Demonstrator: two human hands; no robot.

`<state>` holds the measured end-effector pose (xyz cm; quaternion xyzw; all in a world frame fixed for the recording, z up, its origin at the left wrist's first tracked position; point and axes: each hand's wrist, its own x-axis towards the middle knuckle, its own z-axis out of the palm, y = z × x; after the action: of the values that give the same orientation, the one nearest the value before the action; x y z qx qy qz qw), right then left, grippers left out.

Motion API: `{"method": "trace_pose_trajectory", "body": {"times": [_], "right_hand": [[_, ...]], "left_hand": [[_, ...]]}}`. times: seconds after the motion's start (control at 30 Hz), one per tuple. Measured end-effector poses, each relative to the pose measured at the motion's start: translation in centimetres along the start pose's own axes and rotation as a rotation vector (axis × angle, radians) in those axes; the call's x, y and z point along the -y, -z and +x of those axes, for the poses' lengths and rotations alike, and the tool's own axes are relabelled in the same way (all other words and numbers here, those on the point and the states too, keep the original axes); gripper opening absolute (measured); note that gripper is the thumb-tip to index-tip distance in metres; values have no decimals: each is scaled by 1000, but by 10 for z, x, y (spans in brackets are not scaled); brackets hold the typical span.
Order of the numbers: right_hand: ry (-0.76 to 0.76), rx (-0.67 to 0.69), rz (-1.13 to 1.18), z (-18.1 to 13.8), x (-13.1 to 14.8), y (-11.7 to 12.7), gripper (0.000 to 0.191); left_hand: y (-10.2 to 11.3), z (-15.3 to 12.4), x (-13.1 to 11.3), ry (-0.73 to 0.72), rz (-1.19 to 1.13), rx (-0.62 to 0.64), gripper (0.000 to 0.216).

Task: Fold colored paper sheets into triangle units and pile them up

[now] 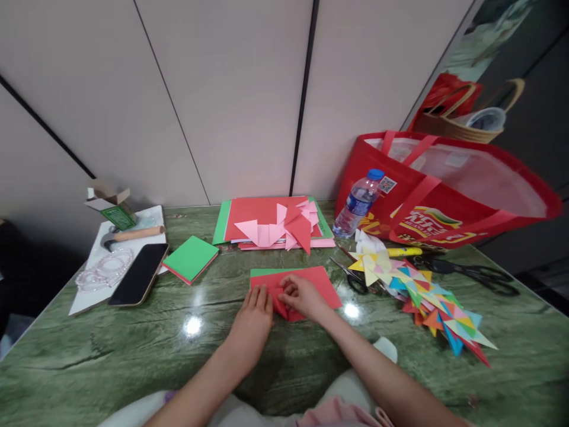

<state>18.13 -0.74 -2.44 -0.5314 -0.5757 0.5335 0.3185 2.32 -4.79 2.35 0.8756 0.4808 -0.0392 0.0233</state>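
In the head view, a small piece of folded red paper [281,305] lies at the table's middle, on a larger red sheet [322,287]. My left hand [256,314] rests flat at its left edge, fingers stretched out and close together, with the fingertips on the paper. From the right, my right hand [300,295] pinches the folded red paper between thumb and fingers, and its fingertips hide part of it. A strip of green paper [262,272] shows behind the larger sheet.
Behind lie stacked colored sheets with pink folded pieces [267,233]. Green square paper [191,258], a phone [140,274] and a hammer [133,234] are left. Scissors [355,281], folded paper stars [427,296], a water bottle [358,204] and a red bag [427,207] stand right.
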Motion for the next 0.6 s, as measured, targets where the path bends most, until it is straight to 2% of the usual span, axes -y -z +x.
{"method": "trace_pose_trajectory", "body": {"times": [0.13,0.37,0.6], "right_hand": [[84,-65,-169,3,-4,4,17],[69,-104,-214,3,-6,5,16],[59,-150,-266,2,-2,5,7]], "left_hand": [[-3,-1,-3,-55,-6,-19,42],[-8,0,-3,-23,-30,78,44],[-7,2,0,-17,-36,75,42]]}}
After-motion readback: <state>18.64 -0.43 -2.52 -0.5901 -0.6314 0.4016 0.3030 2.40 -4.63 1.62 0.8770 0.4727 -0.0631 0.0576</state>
